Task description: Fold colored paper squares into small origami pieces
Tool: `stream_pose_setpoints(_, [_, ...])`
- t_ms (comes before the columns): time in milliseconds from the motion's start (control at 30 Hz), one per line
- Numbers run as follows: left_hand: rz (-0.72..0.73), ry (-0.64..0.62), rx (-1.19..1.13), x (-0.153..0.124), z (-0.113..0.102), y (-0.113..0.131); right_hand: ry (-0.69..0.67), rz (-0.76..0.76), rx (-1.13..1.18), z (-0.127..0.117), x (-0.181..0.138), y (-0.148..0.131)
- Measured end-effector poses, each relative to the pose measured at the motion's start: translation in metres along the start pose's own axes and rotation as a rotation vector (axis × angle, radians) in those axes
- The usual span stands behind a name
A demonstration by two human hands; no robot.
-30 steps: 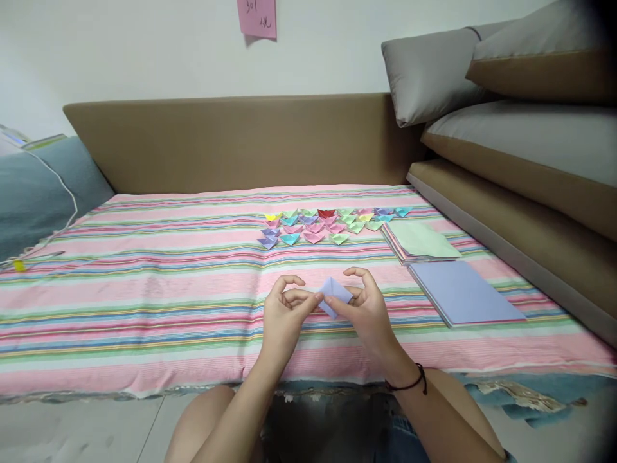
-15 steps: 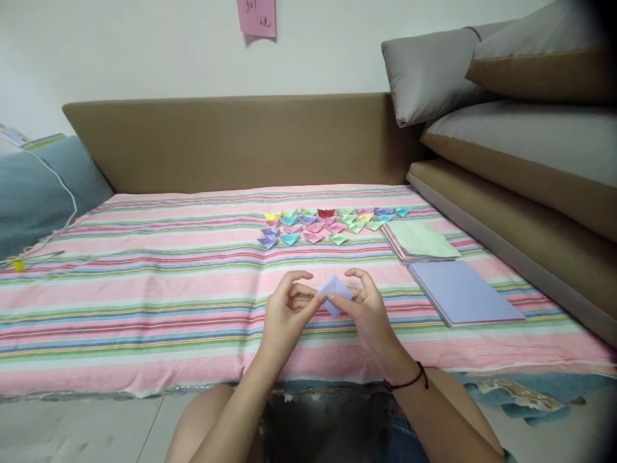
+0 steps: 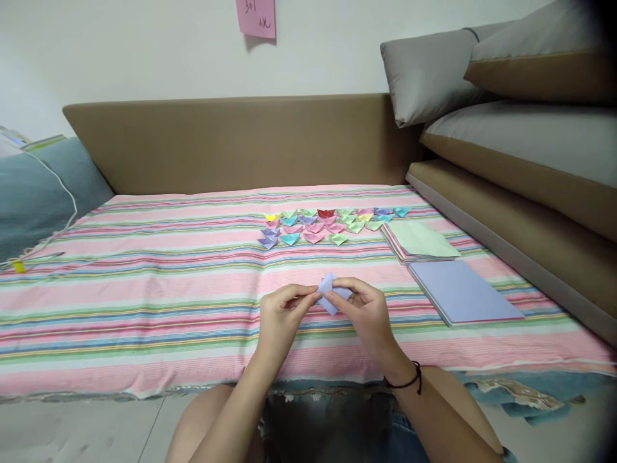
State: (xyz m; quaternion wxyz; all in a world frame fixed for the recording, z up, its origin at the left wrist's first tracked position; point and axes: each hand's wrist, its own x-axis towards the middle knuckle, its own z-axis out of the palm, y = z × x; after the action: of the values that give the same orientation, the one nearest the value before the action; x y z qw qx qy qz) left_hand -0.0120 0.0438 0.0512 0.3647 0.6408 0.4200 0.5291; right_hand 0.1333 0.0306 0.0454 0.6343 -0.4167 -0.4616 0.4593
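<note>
A small folded lilac paper piece [image 3: 330, 292] is held between both hands just above the striped cloth [image 3: 144, 289]. My left hand [image 3: 279, 318] pinches its left corner with thumb and forefinger. My right hand [image 3: 361, 312] grips its right side, fingers curled over the top. A black cord sits on my right wrist. Behind the hands lie several small folded paper shapes [image 3: 328, 225] in mixed colours, set in rows.
A stack of lilac paper sheets [image 3: 460, 292] lies right of my hands, and a stack topped by a green sheet [image 3: 419, 241] behind it. Brown cushions [image 3: 520, 186] and grey pillows rise at the right. A white cable [image 3: 53, 225] and a grey-blue cushion are at the left.
My fingers have closed down over the lilac piece, which is now folded narrower. Both hands shifted slightly lower and closer together.
</note>
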Motion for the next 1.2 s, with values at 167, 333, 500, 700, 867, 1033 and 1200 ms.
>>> stream_pose_setpoints(167, [0.044,0.000,0.046,0.000,0.002,-0.002,0.040,0.021,-0.033,-0.002,0.000,0.004])
stream_pose_setpoints(333, [0.019,-0.002,0.043,-0.002,0.004,0.000,0.091,0.009,-0.028,-0.001,0.000,0.006])
stream_pose_setpoints(500, [-0.014,0.026,0.047,-0.002,0.007,0.005,0.112,0.021,-0.044,0.001,-0.001,0.006])
stream_pose_setpoints(700, [-0.068,0.041,-0.011,-0.003,0.009,0.008,0.146,-0.007,-0.066,0.003,-0.002,0.006])
stream_pose_setpoints(867, [-0.137,0.059,-0.060,-0.003,0.012,0.011,0.150,-0.014,-0.077,0.003,-0.003,0.007])
stream_pose_setpoints(1033, [-0.172,0.084,-0.096,-0.004,0.015,0.012,0.142,0.011,-0.011,0.004,-0.004,0.005])
stream_pose_setpoints(1200, [-0.169,0.088,-0.094,-0.005,0.016,0.010,0.080,0.047,0.097,0.004,-0.003,0.002])
